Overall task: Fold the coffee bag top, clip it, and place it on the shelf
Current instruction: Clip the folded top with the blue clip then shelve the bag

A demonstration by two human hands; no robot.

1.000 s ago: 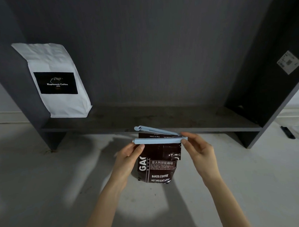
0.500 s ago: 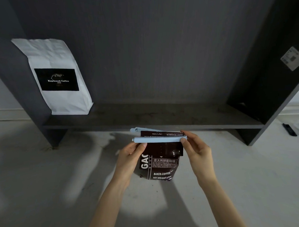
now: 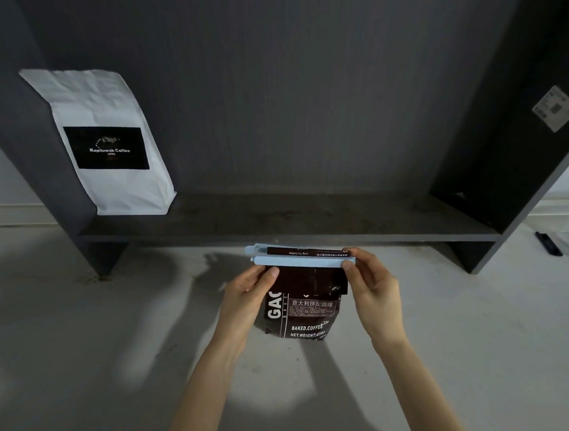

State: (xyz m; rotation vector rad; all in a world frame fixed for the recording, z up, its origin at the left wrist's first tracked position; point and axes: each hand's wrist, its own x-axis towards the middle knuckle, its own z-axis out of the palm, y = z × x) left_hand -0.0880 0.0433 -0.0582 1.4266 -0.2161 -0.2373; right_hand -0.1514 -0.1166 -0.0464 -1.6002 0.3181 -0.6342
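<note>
A dark brown coffee bag (image 3: 300, 315) with white print hangs in the air just in front of the dark shelf board (image 3: 309, 220). Its top is folded over, and a long pale blue clip (image 3: 303, 260) lies across the fold with its two bars nearly together. My left hand (image 3: 247, 295) pinches the clip's left end and the bag's left edge. My right hand (image 3: 374, 286) pinches the clip's right end with thumb and fingers. The lower part of the bag hangs free between my wrists.
A white coffee bag (image 3: 107, 145) with a black label stands at the shelf's left end, against the side panel. The shelf's right side panel (image 3: 508, 147) carries a white sticker. A small black object (image 3: 548, 243) lies on the pale floor at the far right.
The clip's rear bar has swung down toward the front bar, narrowing the gap over the fold. Both hands and the bag have lifted slightly toward the shelf edge.
</note>
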